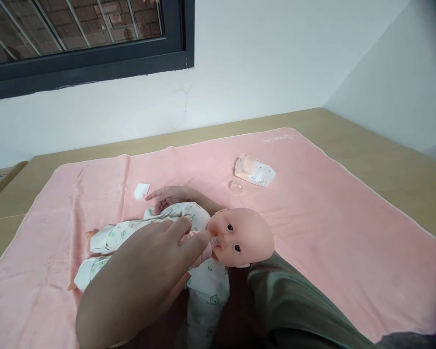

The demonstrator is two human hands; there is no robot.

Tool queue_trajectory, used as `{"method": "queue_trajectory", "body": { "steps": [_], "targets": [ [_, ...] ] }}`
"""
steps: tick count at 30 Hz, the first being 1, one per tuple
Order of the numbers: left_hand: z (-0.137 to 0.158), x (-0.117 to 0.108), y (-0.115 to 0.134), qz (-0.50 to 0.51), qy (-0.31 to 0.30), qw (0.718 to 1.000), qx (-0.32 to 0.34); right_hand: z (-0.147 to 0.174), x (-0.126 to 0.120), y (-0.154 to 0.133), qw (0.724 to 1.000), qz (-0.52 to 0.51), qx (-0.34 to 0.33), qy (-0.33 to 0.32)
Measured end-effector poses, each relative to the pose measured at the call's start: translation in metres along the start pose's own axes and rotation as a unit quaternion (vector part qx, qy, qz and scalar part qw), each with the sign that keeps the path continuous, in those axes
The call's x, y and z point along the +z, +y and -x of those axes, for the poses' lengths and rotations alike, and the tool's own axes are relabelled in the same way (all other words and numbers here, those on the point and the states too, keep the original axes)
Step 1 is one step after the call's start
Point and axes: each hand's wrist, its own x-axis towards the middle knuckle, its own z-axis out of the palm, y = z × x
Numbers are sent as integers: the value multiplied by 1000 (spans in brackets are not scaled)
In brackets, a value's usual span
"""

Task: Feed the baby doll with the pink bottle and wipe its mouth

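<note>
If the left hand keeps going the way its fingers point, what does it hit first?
The left hand points at the doll's face. Its fingertips already sit at the doll's mouth, so it would meet the mouth first, though actual contact is hard to judge.

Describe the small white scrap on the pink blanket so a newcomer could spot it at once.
Start at the pink blanket covering the wooden table. Left of centre, just beyond the baby doll, lies a small white folded scrap. Unlike the larger crinkled printed packet further right, it is plain and flat.
</note>
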Motion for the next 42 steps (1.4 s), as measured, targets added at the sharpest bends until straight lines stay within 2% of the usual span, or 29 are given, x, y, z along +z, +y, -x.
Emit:
{"method": "queue_trajectory", "body": {
  "steps": [2,7,9,16,19,25,28,36,42],
  "targets": [
    [1,1,0,2,8,1000,1,-5,-4,-4,999,4,28,-16],
    [3,-1,1,8,9,1000,-8,-21,-13,-15,988,-6,150,-44],
    [3,-1,0,16,14,1000,-10,-25,-14,-16,984,-13,169,-60],
    [6,-1,-3,43,36,998,-31,-27,-17,-11,982,-16,175,-64],
    [7,0,-4,44,25,998,-34,-25,-17,-10,982,-25,183,-45],
    [5,-7,-8,76,-22,995,-61,-18,-14,-13,972,-113,200,-45],
    [3,-10,-9,83,-40,993,-71,-19,-12,-17,968,-110,223,-34],
    [8,7,-11,80,4,995,-61,-22,-8,-27,964,-73,254,-24],
    [6,4,-12,110,6,992,-55,-21,-9,-24,965,-80,249,-27]
  ]
}}
